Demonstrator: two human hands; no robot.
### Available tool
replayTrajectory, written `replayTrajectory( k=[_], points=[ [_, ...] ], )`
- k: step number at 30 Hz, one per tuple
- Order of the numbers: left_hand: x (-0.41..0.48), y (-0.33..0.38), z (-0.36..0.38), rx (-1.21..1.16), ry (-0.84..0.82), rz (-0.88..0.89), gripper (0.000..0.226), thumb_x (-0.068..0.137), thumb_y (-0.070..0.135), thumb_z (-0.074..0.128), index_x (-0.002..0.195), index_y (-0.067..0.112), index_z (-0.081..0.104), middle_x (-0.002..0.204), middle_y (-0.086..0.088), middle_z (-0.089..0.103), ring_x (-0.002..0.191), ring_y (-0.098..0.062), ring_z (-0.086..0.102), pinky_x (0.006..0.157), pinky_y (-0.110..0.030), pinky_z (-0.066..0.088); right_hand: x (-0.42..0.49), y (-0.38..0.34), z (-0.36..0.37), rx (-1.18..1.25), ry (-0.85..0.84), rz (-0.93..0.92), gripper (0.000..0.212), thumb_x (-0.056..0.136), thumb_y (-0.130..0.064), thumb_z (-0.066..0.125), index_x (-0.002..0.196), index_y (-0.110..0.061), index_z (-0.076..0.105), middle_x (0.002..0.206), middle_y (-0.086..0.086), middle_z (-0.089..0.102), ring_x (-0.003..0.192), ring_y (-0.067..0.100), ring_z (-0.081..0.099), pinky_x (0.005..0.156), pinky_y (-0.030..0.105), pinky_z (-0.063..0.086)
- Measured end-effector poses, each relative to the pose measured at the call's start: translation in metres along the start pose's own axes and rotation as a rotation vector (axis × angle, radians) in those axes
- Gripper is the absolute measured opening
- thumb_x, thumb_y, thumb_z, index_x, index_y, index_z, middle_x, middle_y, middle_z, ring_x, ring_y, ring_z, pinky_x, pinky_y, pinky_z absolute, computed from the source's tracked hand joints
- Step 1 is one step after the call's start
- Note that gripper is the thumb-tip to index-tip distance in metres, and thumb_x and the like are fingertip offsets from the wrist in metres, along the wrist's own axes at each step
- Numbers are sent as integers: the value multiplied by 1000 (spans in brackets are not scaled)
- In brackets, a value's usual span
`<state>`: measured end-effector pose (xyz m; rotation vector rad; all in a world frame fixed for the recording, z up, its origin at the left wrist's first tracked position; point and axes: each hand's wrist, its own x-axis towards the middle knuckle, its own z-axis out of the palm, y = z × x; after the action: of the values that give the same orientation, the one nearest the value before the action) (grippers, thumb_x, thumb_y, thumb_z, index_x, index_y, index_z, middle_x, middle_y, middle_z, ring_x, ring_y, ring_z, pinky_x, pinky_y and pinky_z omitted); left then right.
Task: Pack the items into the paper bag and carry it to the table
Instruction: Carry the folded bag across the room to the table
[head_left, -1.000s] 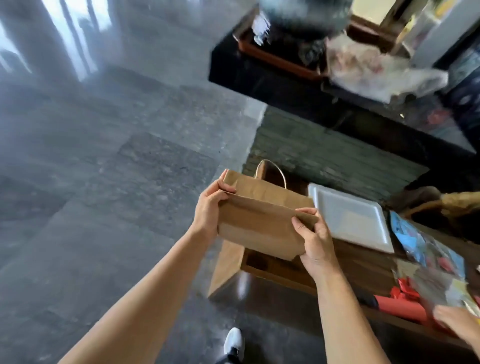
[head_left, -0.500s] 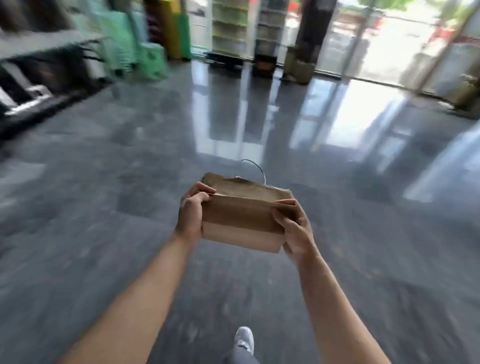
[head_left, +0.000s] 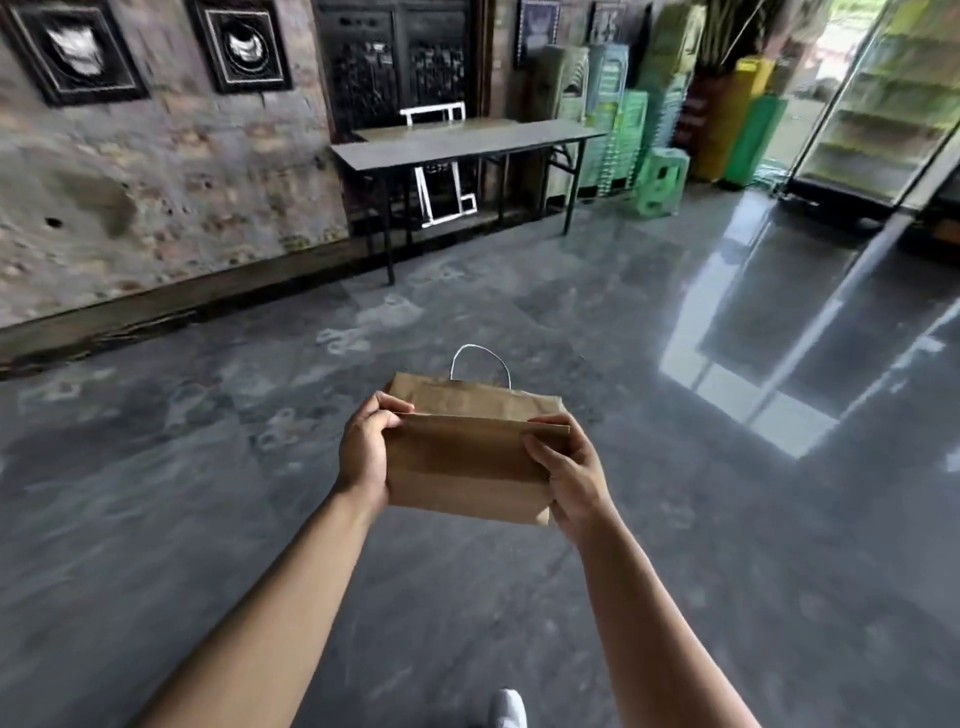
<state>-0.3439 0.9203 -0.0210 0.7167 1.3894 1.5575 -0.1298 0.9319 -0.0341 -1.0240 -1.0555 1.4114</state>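
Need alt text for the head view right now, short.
Both hands, left hand and right hand, hold a folded-shut brown paper bag at its sides above a grey floor. Ahead, a folding table stands against the wall.

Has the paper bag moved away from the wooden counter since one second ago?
Yes. The paper bag, held by the left hand and right hand, is now over open floor, facing a folding table by the wall; the counter is out of view.

head view: worn on the head, facing forward and down over both forearms; close to the fingers (head_left: 395, 410)
beyond fingers: floor (head_left: 208, 467); folding table (head_left: 467, 143) far ahead
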Motion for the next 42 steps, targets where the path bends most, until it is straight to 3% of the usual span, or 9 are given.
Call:
replayTrajectory(
  k=[4,11,16,25,31,34,38,42],
  points=[
    [50,-20,69,9,-37,-29,15,64,14,47,62,19,61,57,4,61,50,-10,53,49,-20,38,56,-11,-49,-8,65,14,15,75,-10,69,77,-23,64,83,7,54,80,22,43,69,35,32],
    [141,-14,245,12,-188,-2,19,65,15,46,62,19,64,66,-3,61,63,-17,52,57,-28,38,181,-65,-158,10,245,-90,17,81,0,67,78,-17,63,79,5,54,80,21,43,70,32,32],
    [198,-16,274,16,-136,-22,18,63,17,47,63,20,65,61,3,63,59,-13,55,55,-26,40,252,-64,-170,-25,201,-45,18,81,-3,67,84,-20,62,76,0,56,75,18,46,62,30,35],
    [326,-12,322,3,-88,-24,18,68,13,43,68,16,61,71,-6,61,65,-17,53,59,-28,40,396,-68,-168,-16,149,21,19,71,-18,71,85,-25,62,83,3,57,79,21,47,69,38,35],
    [459,-13,385,-52,-83,-20,23,76,5,41,69,14,61,71,-7,59,67,-19,53,62,-31,40,545,-74,-174,-29,153,-12,20,82,-4,67,87,-22,61,84,1,59,81,22,47,70,39,35],
    [528,-7,423,-40,-112,-10,25,78,3,40,68,15,60,68,-6,58,64,-18,51,59,-30,39,621,-83,-181,-39,161,-41,17,79,-7,69,88,-20,61,84,-6,61,83,22,49,72,39,35],
    [617,5,473,-25,-118,3,26,79,2,40,68,15,59,66,-3,57,61,-14,51,57,-28,38,719,-96,-187,-51,200,-46,19,74,-14,71,89,-18,61,88,0,60,83,21,49,73,38,36],
    [690,6,515,3,-138,-6,24,78,3,42,68,16,60,70,-7,58,64,-18,52,58,-29,39,803,-100,-201,-66,211,-21,16,77,-11,69,91,-16,63,80,-15,65,84,16,51,72,33,37]
  ],
)
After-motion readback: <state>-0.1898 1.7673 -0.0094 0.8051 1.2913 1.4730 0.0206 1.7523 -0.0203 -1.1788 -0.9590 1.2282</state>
